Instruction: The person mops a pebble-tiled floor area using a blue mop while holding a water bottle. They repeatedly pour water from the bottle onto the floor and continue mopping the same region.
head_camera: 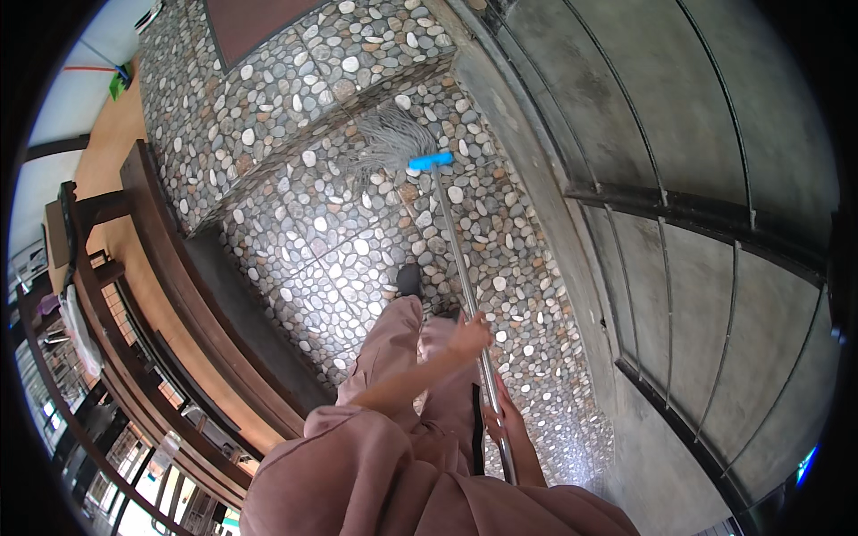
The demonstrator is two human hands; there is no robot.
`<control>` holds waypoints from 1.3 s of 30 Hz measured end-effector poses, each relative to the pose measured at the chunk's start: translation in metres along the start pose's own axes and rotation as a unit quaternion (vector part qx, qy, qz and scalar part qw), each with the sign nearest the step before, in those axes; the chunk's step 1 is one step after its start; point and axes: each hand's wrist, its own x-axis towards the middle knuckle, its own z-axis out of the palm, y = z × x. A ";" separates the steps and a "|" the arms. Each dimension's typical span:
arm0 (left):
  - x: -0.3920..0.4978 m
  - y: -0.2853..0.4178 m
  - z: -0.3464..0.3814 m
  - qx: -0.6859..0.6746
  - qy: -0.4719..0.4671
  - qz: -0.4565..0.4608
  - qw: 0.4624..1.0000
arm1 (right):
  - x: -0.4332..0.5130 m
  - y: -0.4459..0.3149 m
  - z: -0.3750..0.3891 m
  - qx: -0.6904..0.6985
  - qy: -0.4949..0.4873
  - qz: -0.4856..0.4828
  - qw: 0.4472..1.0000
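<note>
A string mop with a blue head point(431, 161) and a metal handle point(450, 228) slants across the view away from my body. Its grey strands point(395, 137) fan out leftward on the pebble-patterned floor point(322, 234), close below a step. My left hand point(472, 335) grips the handle around its middle. Lower down and nearer my body, my right hand point(506, 415) is wrapped around the same handle. My dark shoe point(409, 279) shows ahead of the mauve trousers point(385, 328); the other foot is mostly hidden.
A raised pebbled step point(268, 124) with a reddish-brown mat point(255, 23) lies ahead. Along the right runs a concrete wall point(690, 288) with dark metal bars point(670, 201). Brown wooden beams point(194, 288) border the left side. A green object point(118, 84) stands far off at upper left.
</note>
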 end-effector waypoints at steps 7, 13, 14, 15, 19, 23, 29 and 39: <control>0.010 0.043 -0.020 -0.064 -0.024 -0.015 0.998 | -0.033 -0.044 0.012 -0.020 0.017 0.033 0.999; 0.083 -0.032 -0.086 0.020 0.066 -0.051 0.996 | 0.066 -0.100 0.038 -0.032 -0.049 0.010 0.998; 0.089 -0.034 -0.093 0.028 0.081 -0.060 0.995 | 0.073 -0.108 0.040 -0.029 -0.067 0.011 0.997; 0.094 -0.034 -0.092 0.033 0.088 -0.063 0.994 | 0.076 -0.112 0.037 -0.019 -0.078 0.010 0.997; 0.094 0.014 -0.049 0.062 0.103 -0.052 0.991 | 0.026 -0.116 0.003 -0.034 -0.020 0.012 0.999; 0.091 0.102 0.015 -0.082 0.046 0.008 0.996 | -0.063 -0.123 -0.063 -0.018 0.016 0.047 0.999; 0.135 0.108 -0.002 -0.086 0.096 0.000 0.992 | -0.051 -0.173 -0.063 -0.012 0.007 0.049 0.999; 0.195 0.048 -0.068 0.091 0.131 -0.083 0.984 | 0.046 -0.219 -0.043 -0.005 -0.076 0.014 0.997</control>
